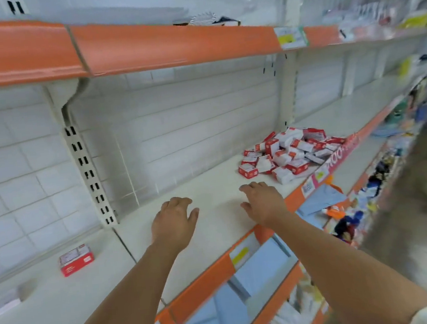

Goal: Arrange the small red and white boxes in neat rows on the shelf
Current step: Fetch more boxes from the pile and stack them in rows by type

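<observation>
Two bare forearms reached in from the bottom of the view, over the orange front edge (202, 285) of the white shelf (210, 194). The left hand (173, 223) and the right hand (263, 201) were held palm down over the shelf, near its front, side by side and apart from each other. The fingers of both hands were loosely bent and spread, and neither hand held anything. Whether the fingertips touched the shelf could not be determined.

A wide stretch of bare shelf lay around and behind the hands, back to the slatted rear panel (176, 128). A slotted upright (86, 173) stood at the rear left.

The small red and white boxes (290, 154) lay in a disordered heap on the same shelf, to the right of and beyond the right hand, near it but not touching it; the heap reached close to the front edge. One single red and white box (76, 259) lay alone on the adjoining shelf section to the left, well apart from the heap. The orange-fronted upper shelf (167, 44) overhung the area. Lower shelves at the right held blue and mixed goods, too blurred to identify.
</observation>
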